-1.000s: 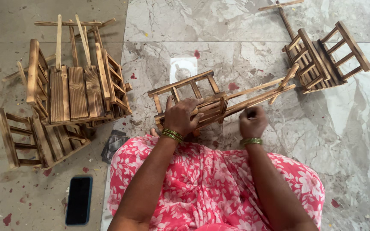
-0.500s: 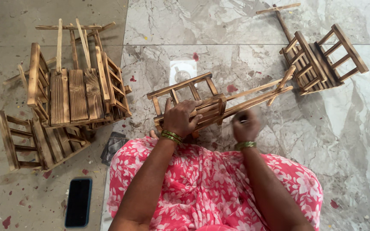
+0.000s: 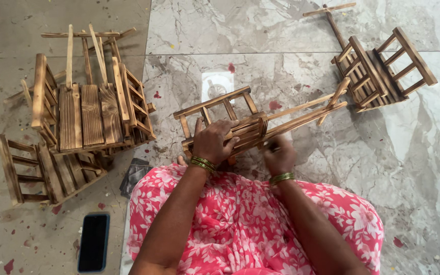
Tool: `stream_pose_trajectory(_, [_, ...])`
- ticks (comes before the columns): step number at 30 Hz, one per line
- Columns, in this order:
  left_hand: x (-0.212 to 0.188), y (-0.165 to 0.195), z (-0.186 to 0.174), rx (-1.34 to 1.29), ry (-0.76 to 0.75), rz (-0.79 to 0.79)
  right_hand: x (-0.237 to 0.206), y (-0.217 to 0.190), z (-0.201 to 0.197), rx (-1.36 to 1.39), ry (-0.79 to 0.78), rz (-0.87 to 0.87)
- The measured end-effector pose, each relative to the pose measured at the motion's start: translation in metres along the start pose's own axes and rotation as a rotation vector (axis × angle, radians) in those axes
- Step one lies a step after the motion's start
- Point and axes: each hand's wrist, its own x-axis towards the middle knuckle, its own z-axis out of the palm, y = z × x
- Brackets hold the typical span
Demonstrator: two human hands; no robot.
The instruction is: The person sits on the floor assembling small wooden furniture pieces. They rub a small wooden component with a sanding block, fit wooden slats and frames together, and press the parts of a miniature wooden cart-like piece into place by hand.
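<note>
Wooden cart (image 3: 250,122) lay on the floor (image 3: 281,30) just before my knees; my left hand (image 3: 214,142) clasped its slatted body, my right hand (image 3: 279,155) was clenched around a small dark tool under its long shafts, more carts (image 3: 90,114) lay nearby

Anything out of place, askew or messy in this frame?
Yes. The finished wooden carts on the left lie toppled in a loose pile, and red specks dot the floor. The left hand grips the cart frame, which lies tilted.
</note>
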Motion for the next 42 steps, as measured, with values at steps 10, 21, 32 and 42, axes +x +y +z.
stream_pose_trajectory(10, [0.002, 0.000, 0.000, 0.027, -0.063, -0.036, 0.008, 0.010, 0.005, 0.071, 0.052, -0.299])
stream_pose_trajectory(21, [0.002, 0.000, -0.002, 0.021, -0.047, -0.008, 0.033, 0.023, -0.013, 0.188, 0.267, 0.073])
stream_pose_trajectory(32, [0.001, 0.002, -0.006, -0.008, -0.029, -0.012, -0.028, -0.010, 0.022, 0.014, -0.151, -0.262])
stream_pose_trajectory(42, [0.003, 0.001, -0.002, -0.001, -0.030, -0.025, 0.010, 0.002, 0.001, 0.074, -0.037, -0.151])
